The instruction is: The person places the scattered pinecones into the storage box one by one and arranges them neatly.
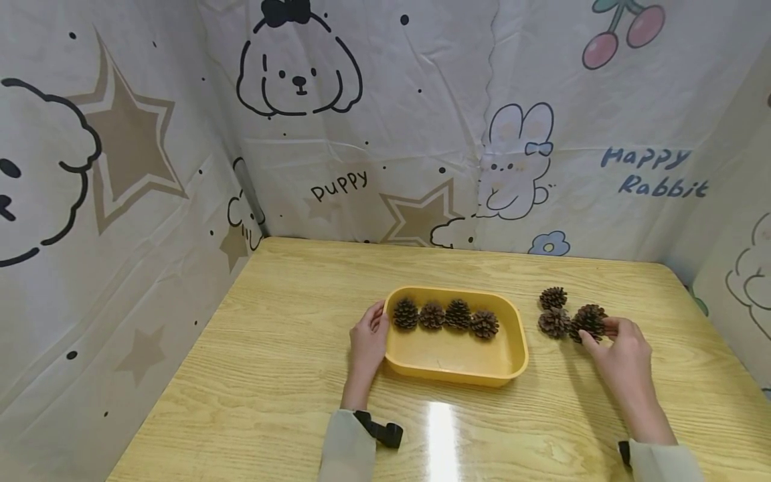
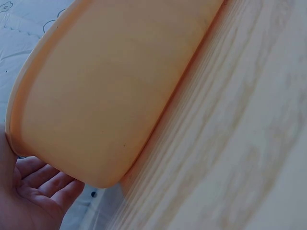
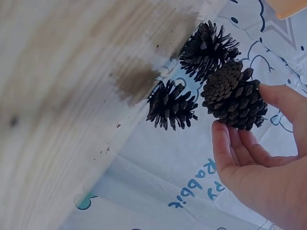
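Observation:
A yellow plastic bin (image 1: 456,369) stands on the table, with several brown pine cones (image 1: 432,315) in a row along its far side. My left hand (image 1: 368,339) holds the bin's left end; in the left wrist view, the thumb lies at the rim and the fingers bend against the end wall. To the right of the bin, my right hand (image 1: 623,351) pinches a pine cone (image 3: 234,96) between thumb and fingers. Close beside it are two loose pine cones, one farther back (image 1: 553,298) and one nearer (image 1: 553,323).
The wooden table (image 1: 271,375) has a light glare in front of the bin. A printed cloth (image 1: 373,154) hangs behind the table and along both sides. Black straps with small devices (image 1: 385,432) sit at the wrists.

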`<action>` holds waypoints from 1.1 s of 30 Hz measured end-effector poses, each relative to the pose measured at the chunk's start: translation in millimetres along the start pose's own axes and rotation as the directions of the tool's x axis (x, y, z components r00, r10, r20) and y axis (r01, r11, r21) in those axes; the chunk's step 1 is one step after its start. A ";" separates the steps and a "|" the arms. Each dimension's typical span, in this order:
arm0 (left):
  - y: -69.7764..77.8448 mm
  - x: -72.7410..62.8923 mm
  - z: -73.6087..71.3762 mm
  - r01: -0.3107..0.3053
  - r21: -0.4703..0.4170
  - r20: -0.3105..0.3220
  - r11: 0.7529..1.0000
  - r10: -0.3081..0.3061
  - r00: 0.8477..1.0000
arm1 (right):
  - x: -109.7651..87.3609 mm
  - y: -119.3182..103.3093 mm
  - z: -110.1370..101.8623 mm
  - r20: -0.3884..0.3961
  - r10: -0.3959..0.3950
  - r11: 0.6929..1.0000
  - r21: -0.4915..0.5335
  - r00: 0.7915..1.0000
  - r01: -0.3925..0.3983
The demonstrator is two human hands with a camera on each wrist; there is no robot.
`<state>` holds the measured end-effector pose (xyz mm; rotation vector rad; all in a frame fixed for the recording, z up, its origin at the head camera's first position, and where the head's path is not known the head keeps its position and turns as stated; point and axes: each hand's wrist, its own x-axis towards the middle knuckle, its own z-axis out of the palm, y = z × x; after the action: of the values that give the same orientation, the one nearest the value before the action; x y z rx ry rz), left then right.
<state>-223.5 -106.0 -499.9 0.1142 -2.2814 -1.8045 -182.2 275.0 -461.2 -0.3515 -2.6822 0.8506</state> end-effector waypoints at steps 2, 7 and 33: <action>-0.5 -0.1 -0.1 -0.009 0.000 -0.002 1.000 0.009 1.000 | -1.7 -1.1 -0.7 -0.003 -0.009 1.000 0.008 1.000 0.009; 0.3 -0.2 -0.6 -0.018 -0.011 -0.007 1.000 0.018 1.000 | -5.6 -4.4 0.0 -0.016 -0.047 0.998 0.030 0.999 0.048; -1.7 0.2 0.3 -0.012 -0.010 0.001 1.000 0.012 1.000 | -21.4 -41.5 23.4 -0.189 -0.240 0.947 0.168 0.952 0.272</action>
<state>-223.9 -106.1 -501.6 0.0981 -2.2689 -1.8105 -176.5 223.1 -459.4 -0.0235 -2.3986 0.9434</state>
